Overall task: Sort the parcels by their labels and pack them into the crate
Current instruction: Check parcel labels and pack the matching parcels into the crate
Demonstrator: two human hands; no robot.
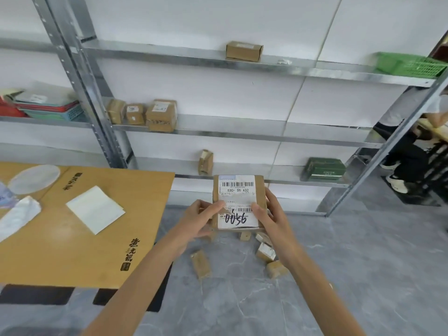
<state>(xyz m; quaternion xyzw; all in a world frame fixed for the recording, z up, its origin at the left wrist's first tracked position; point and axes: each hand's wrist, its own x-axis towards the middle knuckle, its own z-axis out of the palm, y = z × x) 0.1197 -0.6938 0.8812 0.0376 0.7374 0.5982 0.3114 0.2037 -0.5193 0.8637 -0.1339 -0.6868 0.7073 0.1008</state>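
I hold a brown cardboard parcel (238, 190) in front of me, its white label facing up with a barcode, "530- D5 A32" and handwritten "0056". My left hand (203, 215) grips its left edge, thumb on the label. My right hand (270, 214) grips the right edge, thumb also on the label. Several small brown parcels (266, 251) lie on the grey floor below my hands. More parcels stand on the metal shelves: three on the middle shelf (145, 115), one on the top shelf (244, 51), one on the lower shelf (205, 162). A green crate (407, 64) sits at the top shelf's right end.
A wooden table (72, 251) at left carries a white envelope (95, 209) and plastic bags. Stacked red and blue baskets (48, 110) sit on the left shelf. A dark green box (323, 169) rests on the lower shelf. A seated person (412, 141) is at far right.
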